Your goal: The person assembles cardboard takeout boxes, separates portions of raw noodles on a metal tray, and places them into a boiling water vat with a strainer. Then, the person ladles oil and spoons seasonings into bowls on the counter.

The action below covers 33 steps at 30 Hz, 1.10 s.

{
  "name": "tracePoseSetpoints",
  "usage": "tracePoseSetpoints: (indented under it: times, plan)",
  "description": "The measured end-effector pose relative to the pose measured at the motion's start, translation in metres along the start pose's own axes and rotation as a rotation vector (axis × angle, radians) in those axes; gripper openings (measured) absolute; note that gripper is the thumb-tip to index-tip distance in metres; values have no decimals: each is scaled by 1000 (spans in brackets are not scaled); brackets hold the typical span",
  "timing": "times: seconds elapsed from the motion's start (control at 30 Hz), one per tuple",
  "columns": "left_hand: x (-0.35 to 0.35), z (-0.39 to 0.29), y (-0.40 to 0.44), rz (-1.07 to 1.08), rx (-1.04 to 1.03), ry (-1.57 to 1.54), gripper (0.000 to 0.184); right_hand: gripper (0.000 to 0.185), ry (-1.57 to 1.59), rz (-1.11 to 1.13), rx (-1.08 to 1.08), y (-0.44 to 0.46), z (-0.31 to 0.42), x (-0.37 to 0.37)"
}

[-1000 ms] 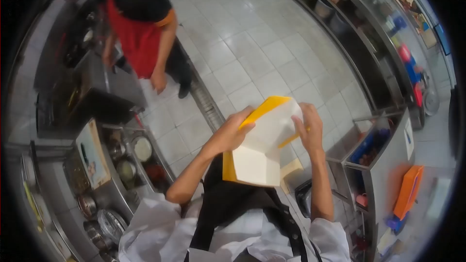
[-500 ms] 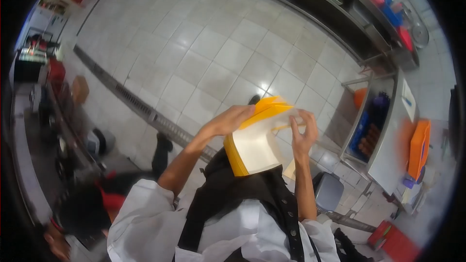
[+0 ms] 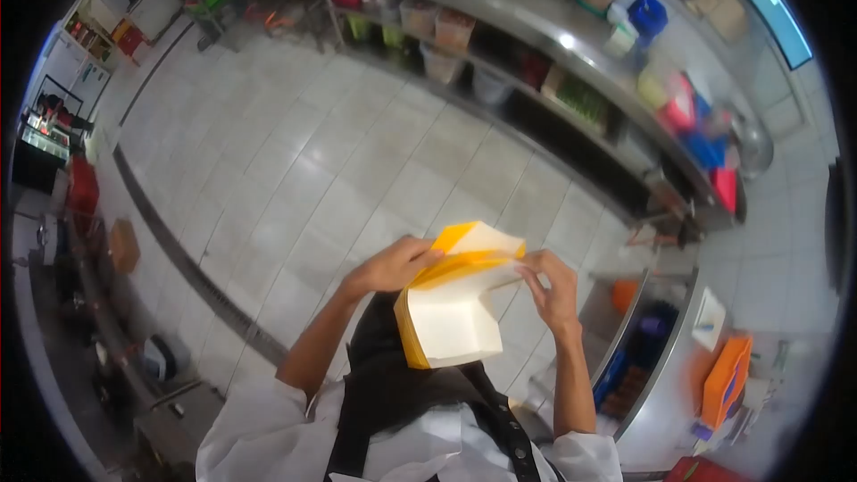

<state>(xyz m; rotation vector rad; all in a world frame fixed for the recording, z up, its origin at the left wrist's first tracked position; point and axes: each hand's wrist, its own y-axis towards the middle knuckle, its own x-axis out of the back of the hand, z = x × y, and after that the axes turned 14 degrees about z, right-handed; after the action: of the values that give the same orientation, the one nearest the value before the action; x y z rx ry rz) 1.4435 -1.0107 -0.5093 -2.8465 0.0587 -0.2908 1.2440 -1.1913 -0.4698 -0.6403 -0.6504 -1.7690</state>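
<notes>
A small carton (image 3: 451,326), yellow outside and white inside, is held in front of the black apron. Its white interior faces up and its upper flaps are partly folded. My left hand (image 3: 400,265) grips the carton's upper left edge, with the fingers on the yellow flap. At the upper right, my right hand (image 3: 553,290) pinches the edge of a flap between thumb and fingers. The flaps between the two hands are slightly blurred.
A long steel counter (image 3: 527,31) with bowls and lower shelves of tubs curves across the top right. At the right stand a steel cabinet (image 3: 665,384) and an orange container (image 3: 725,382). A floor drain (image 3: 201,281) runs along the left over the tiled floor.
The view has swung round, and the person in the red apron is out of sight. The carton's upper flaps have folded over further. Both hands have kept hold of it.
</notes>
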Motion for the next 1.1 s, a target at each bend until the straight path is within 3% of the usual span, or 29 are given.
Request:
tracePoseSetpoints:
  times: [0.1,0.23,0.3,0.43,0.53,0.57,0.63,0.73,0.8,0.83,0.93,1.0,1.07,1.1]
  plan:
    - [60,-7,68,-37,-77,9,39,16,-77,0,76,77,-28,49]
    - [151,-33,164,-104,-186,83,36,12,-261,-117,8,173,-43,129]
    - [196,-54,211,-67,-149,98,34,9,-322,-66,-81,212,-59,154]
    - [257,-80,292,-42,-270,173,32,8,-440,-140,-69,265,-108,199]
    - [308,-56,358,-122,-260,239,31,8,-410,-318,-160,311,-126,248]
    - [324,-45,381,-158,-215,264,30,9,-75,-415,-198,321,-149,265]
    - [357,-51,413,-198,-167,182,28,11,-479,-425,-235,357,-171,301]
    - [412,-12,470,-312,-191,116,27,17,-551,-495,-207,416,-217,347]
    - [458,12,508,-482,-258,235,29,19,-651,-487,-194,452,-273,379]
    - [477,10,513,-467,-233,243,29,21,-760,-466,-181,469,-299,386]
    - [548,-15,558,-518,-85,491,31,22,-475,-363,-165,543,-381,404]
    - [585,-30,597,-570,-269,452,26,22,-437,-378,-117,581,-423,413]
    - [617,-38,640,-496,-303,391,25,23,-564,-206,-156,613,-437,420]
    - [632,-39,661,-435,-329,325,25,23,-562,-223,-170,621,-436,425]
